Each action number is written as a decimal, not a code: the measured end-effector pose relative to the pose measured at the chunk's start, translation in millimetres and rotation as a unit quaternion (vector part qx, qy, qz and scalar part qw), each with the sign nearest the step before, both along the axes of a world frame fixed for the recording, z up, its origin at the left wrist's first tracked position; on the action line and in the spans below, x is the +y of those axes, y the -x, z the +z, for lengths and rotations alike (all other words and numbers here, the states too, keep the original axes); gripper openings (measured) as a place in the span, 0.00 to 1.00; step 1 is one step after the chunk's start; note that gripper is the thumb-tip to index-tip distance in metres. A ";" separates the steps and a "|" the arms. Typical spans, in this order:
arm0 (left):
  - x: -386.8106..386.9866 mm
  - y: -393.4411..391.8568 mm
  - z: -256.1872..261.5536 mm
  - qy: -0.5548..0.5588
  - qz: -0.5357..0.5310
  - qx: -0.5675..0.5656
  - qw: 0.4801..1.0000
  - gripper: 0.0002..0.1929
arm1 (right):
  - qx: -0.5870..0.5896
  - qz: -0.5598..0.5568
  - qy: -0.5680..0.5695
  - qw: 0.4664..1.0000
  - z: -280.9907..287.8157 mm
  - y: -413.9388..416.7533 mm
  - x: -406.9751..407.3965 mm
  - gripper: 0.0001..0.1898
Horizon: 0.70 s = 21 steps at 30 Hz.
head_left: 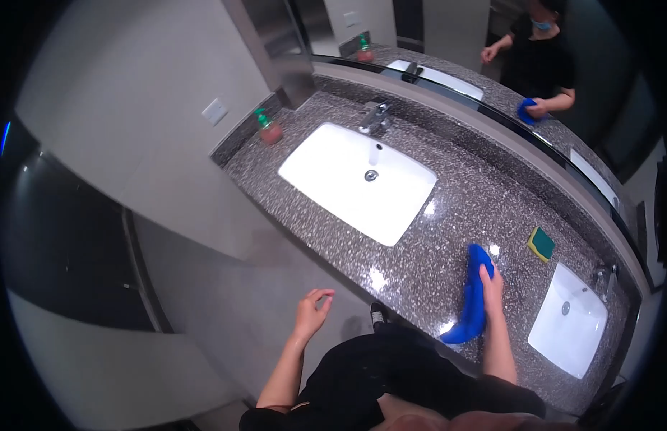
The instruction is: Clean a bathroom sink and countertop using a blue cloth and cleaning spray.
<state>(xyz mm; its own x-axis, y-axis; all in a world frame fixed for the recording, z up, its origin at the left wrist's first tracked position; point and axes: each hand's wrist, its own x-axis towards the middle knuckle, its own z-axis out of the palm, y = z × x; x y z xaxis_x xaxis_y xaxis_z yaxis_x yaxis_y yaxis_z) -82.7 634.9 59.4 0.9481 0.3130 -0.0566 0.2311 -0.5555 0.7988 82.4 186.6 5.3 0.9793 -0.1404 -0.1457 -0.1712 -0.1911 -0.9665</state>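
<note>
My right hand (493,288) grips a bunched blue cloth (475,301) on the speckled stone countertop (419,269), between the two sinks. The cloth trails back toward the counter's front edge. In the air over the floor, just off that edge, hangs my left hand (312,312), holding nothing, its fingers loosely curled and the thumb apart. To the upper right of the cloth lies a green and yellow scouring sponge (541,244).
A white sink (333,188) with a chrome faucet (374,117) is set in the counter; another sink (567,323) is at right. A soap dispenser (270,129) stands by the wall switch (215,111). Along the back runs a mirror (452,32) reflecting a person.
</note>
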 end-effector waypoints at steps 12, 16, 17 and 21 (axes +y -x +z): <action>40.8 -181.6 52.8 0.297 -0.328 0.010 0.897 0.33 | 0.099 0.158 -0.682 0.707 101.8 -70.8 261.1 0.36; 45.6 -220.3 82.1 0.256 -0.315 0.149 0.902 0.22 | 0.017 0.053 -0.592 0.804 123.7 -52.3 234.1 0.33; 48.1 -221.5 89.4 0.390 -0.290 0.060 0.872 0.20 | -0.050 0.053 -0.603 0.794 131.6 -45.2 218.3 0.32; 57.7 -241.1 114.9 0.454 -0.337 0.122 0.816 0.22 | -0.147 -0.209 -0.302 0.918 153.4 -2.0 162.5 0.29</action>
<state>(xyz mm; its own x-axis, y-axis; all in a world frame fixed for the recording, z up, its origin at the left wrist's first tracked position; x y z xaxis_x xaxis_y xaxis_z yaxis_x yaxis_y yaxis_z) 158.3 692.5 174.3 0.8134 -0.5507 -0.1873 0.3310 0.1734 0.9276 84.5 349.1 158.7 0.8675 -0.4940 -0.0580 0.1782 0.4175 -0.8910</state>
